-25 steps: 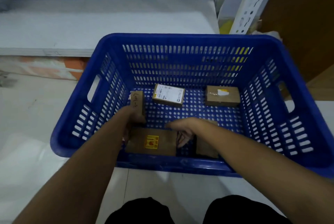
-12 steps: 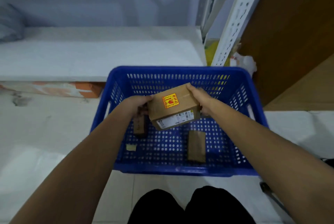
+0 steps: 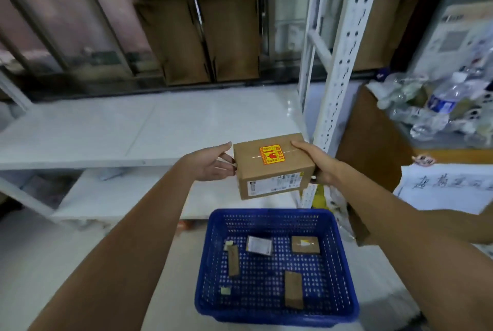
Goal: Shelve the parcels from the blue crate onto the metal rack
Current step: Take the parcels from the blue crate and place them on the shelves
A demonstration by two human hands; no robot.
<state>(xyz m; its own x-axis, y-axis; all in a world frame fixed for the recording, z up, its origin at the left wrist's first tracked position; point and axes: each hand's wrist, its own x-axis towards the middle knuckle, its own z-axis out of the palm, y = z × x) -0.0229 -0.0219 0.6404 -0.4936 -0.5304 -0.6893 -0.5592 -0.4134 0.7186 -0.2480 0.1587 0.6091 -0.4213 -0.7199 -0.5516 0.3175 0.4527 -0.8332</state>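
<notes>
On pale floor [image 3: 53,264], blue crate [image 3: 344,264], white rack [image 3: 160,128]

One head-worn view, looking forward and down.
It looks from close above over both forearms, past the blue crate [image 3: 277,272] on the floor, towards the nearby metal rack [image 3: 338,63].

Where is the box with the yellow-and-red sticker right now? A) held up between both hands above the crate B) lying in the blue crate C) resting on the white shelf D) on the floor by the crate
A: the box with the yellow-and-red sticker is held between the left hand and right hand, above the blue crate, not yet on the white shelf.
</notes>
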